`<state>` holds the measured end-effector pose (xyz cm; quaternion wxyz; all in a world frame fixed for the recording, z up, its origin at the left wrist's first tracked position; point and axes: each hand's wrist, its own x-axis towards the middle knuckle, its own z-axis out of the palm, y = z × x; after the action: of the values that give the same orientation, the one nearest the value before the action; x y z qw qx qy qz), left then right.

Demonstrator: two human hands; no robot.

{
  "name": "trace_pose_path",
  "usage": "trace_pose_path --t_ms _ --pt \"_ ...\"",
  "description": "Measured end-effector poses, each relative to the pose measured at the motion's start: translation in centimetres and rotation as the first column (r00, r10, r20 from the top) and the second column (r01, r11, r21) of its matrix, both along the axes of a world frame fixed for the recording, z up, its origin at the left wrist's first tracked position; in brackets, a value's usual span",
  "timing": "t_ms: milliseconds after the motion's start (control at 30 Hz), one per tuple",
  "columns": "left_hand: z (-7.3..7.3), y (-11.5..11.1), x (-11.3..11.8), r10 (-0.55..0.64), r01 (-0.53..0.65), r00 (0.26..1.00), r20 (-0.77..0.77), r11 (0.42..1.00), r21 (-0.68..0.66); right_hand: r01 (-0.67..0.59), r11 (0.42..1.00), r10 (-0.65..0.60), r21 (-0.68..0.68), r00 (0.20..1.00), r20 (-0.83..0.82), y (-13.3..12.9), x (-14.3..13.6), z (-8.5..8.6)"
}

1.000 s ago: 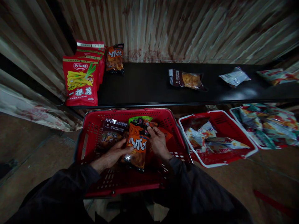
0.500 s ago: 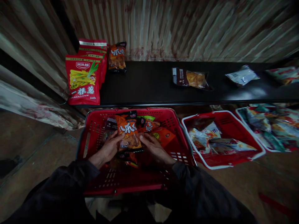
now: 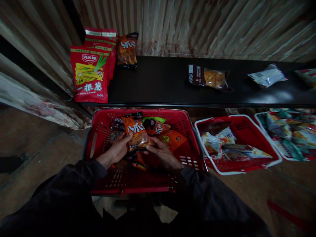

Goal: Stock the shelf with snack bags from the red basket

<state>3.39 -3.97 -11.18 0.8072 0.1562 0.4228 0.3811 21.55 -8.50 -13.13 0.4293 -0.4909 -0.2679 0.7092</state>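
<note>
Over a red shopping basket I hold an orange and black snack bag with a clear window in its lower part. My left hand grips its left side, thumb on the front. At the lower right corner, my right hand has its thumb and fingers closed on the bag. Beneath and around it in the basket lie a similar orange snack bag, a bright orange packet and a dark packet with a checked corner.
On the black shelf stand red snack bags and an orange and black bag. Farther right lie a brown bag and a white packet. A second basket and a third basket hold more packets.
My right hand has moved in and taken the bag's lower right corner. The bag now tilts slightly, its top turned a little to the left. The view has shifted a little.
</note>
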Motion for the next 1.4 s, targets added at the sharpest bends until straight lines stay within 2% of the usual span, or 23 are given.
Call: trace_pose_path --t_ms 167,267,667,933,1067,1267,1400 --pt "0.4 -0.1 -0.6 -0.16 0.163 0.986 -0.056 0.985 0.059 0.031 0.999 -0.032 0.026 0.997 0.073 0.0 0.1 -0.4" --pt "0.2 -0.5 -0.7 -0.202 0.206 0.978 -0.059 0.975 0.079 0.021 0.998 -0.026 0.052 0.995 0.094 0.1 0.2 -0.4" --pt "-0.4 -1.4 -0.2 -0.2 0.221 0.969 -0.142 0.964 0.15 0.052 0.996 -0.059 0.075 0.994 0.092 -0.3 0.0 -0.4" --pt "-1.7 -1.5 -0.4 -0.226 0.269 0.951 -0.209 0.94 0.208 0.084 0.996 -0.085 -0.043 0.996 -0.035 -0.3 -0.3 0.3" --pt "-1.8 -1.6 -0.5 -0.269 0.318 0.931 -0.248 0.93 0.185 0.062 0.997 -0.063 -0.048 0.998 -0.013 -0.4 -0.2 0.5" --pt "-1.8 -1.7 -0.6 -0.334 0.38 0.915 -0.228 0.903 0.202 -0.114 0.993 0.114 0.005 0.993 0.002 0.1 0.7 0.9" --pt "-1.7 -1.9 -0.4 -0.369 0.427 0.895 -0.251 0.872 0.24 -0.059 0.998 0.06 0.036 0.998 -0.016 0.4 0.7 1.1"
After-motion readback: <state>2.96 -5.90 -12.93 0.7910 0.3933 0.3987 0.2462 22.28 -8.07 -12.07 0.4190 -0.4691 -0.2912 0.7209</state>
